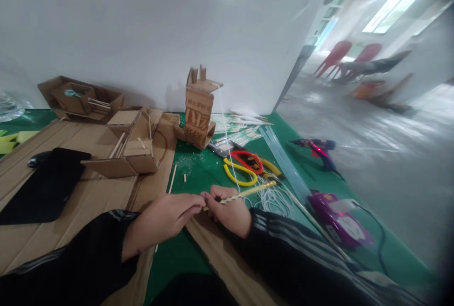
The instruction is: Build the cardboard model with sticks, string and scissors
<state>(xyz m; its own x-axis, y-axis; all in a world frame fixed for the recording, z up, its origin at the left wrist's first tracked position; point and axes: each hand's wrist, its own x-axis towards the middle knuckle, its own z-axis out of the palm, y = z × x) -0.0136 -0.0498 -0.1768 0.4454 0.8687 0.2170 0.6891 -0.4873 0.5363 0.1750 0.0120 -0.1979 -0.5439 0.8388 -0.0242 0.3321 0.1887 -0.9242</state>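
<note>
My right hand is closed round a yellow pencil, whose rubber end points up to the right. My left hand meets it fingertip to fingertip at the pencil's lower end; its fingers are pinched, and whatever is between them is too small to name. A white string runs from the top of an upright cardboard tower down to behind my right hand. Just beyond that hand lie yellow-handled scissors, a red-handled tool and a tangle of white string.
Cardboard pieces and a black tablet-like slab lie at left, with a cardboard box behind. Clear sticks, a glue gun and a purple power socket are at right. A white panel stands behind.
</note>
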